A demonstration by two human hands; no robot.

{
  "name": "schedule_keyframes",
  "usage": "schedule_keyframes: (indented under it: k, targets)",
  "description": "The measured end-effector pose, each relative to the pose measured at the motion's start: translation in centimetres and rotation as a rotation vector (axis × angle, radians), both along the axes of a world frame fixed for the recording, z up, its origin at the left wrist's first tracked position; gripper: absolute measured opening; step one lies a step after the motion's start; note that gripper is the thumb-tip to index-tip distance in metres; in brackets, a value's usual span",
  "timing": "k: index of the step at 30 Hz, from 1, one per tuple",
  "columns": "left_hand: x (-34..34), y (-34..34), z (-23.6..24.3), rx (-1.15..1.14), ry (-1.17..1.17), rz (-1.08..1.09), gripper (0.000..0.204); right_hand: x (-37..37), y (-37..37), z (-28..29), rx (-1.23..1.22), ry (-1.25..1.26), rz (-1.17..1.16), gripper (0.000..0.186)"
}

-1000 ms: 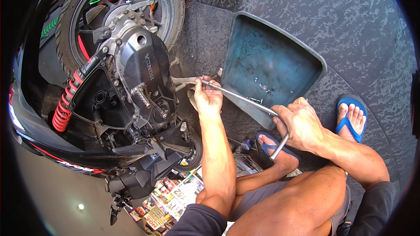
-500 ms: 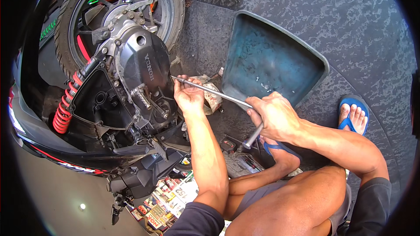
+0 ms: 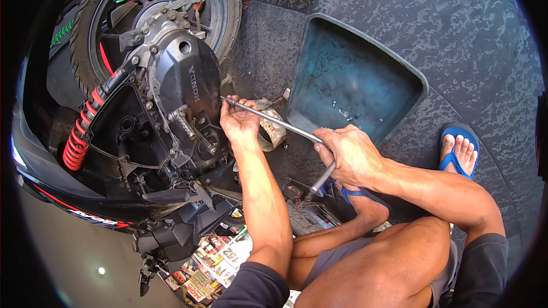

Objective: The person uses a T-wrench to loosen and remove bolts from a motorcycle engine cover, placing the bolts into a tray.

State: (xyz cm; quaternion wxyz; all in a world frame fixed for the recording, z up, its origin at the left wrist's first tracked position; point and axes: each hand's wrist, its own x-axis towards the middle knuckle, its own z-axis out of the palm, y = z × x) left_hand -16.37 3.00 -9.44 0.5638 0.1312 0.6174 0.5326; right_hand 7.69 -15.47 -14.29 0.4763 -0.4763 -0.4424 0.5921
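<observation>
My left hand (image 3: 240, 120) is curled at the tip end of a long steel wrench (image 3: 285, 126), its fingers pinched round it where it meets the right edge of a scooter's black engine cover (image 3: 181, 71). My right hand (image 3: 351, 154) grips the wrench's other end, around the bend, with the short handle arm sticking out below my thumb. Just beneath the shaft, beside my left hand, lies a crumpled, stained pale cloth (image 3: 273, 136). Bolts and fittings (image 3: 194, 134) stud the lower part of the cover.
A grey-blue plastic tray (image 3: 354, 74) holding several small bolts lies on the mottled floor (image 3: 468, 51). The rear wheel (image 3: 225, 11) and red shock spring (image 3: 77, 154) are at left. My sandalled feet (image 3: 459, 148) and bare knee are at right and bottom, near a stickered surface (image 3: 222, 256).
Both hands have moved left with the wrench, its tip shifting from the pale bracket beside the cover onto the cover's edge. More of the cloth now shows.
</observation>
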Motion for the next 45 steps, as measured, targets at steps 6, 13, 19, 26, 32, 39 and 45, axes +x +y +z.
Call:
schedule_keyframes:
  k: [6, 13, 19, 26, 32, 39, 45]
  targets:
    - [0.0, -1.5, 0.7, 0.077, 0.009, -0.085, 0.049, -0.7, 0.4, 2.8, 0.033, -0.115, 0.073, 0.024]
    - [8.7, -13.0, 3.9, -0.305, 0.09, -0.91, 0.068, -4.1, 0.5, 3.3, -0.644, 0.975, 0.081, 0.02]
    - [5.7, -14.7, 2.4, -0.295, 0.123, -0.833, 0.048, -6.1, -4.5, 2.1, -0.296, 0.462, 0.338, 0.053]
    - [6.5, -14.8, 4.6, -0.212, -0.064, -0.776, 0.04, 0.1, -4.4, 5.9, -0.181, -0.308, -0.045, 0.056]
    - [5.4, -14.8, 2.6, -0.141, 0.091, -0.75, 0.039, -1.3, -5.0, 8.6, 0.541, -0.441, 0.541, 0.05]
    - [6.4, -14.2, 3.3, -0.066, -0.042, -0.729, 0.036, -0.9, -3.6, 8.5, -0.109, -0.6, 0.303, 0.043]
    - [5.1, -15.5, 1.7, 0.086, -0.266, -0.934, 0.031, -1.2, -3.7, 10.8, -0.458, -0.28, 0.412, 0.055]
